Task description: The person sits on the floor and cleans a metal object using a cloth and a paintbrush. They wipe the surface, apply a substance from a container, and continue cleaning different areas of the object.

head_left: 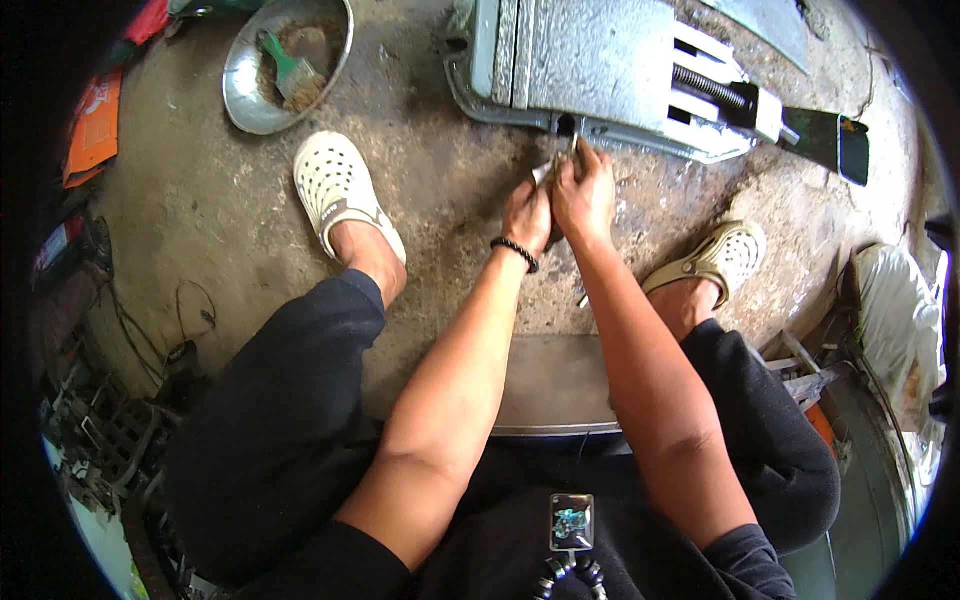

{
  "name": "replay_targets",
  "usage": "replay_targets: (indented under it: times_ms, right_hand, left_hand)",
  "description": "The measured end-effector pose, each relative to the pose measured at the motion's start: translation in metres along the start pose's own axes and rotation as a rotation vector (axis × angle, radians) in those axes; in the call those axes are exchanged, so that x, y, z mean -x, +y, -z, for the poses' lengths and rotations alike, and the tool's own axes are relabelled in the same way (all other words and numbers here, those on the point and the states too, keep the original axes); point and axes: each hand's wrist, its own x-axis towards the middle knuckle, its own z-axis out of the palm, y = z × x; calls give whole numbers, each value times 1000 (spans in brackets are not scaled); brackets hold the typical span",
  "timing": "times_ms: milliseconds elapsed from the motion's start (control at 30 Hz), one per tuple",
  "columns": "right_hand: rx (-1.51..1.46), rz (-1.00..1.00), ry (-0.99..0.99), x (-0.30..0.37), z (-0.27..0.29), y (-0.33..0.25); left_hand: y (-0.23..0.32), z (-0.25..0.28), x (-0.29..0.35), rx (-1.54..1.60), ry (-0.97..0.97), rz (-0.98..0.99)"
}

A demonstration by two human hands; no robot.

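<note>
Both hands meet in front of a grey machine vise (600, 60) that lies on the floor. My left hand (528, 215), with a dark beaded bracelet at its wrist, is closed around a small greyish piece (543, 172) that I cannot make out. Pressed against it, my right hand (585, 195) is closed too. Its fingertips reach the vise's near edge, beside a dark notch (566, 125), where a thin pale piece (574, 143) shows. What the right fingers grip is mostly hidden.
A metal bowl (240, 85) at the far left holds a green-handled brush (290, 72). The vise's screw (710, 85) extends right. My feet in cream clogs (335, 180) flank my hands. An orange box (95, 130) stands left; a white sack (895, 310) sits right.
</note>
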Motion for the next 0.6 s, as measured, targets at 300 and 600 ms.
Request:
replay_targets:
  times_ms: [300,600]
  right_hand:
    - [43,-231,23,-11,-14,-17]
    - [-31,-241,123,-15,-27,-29]
  left_hand:
    - [27,20,-30,-225,-229,-109]
    - [31,25,-36,160,-283,-18]
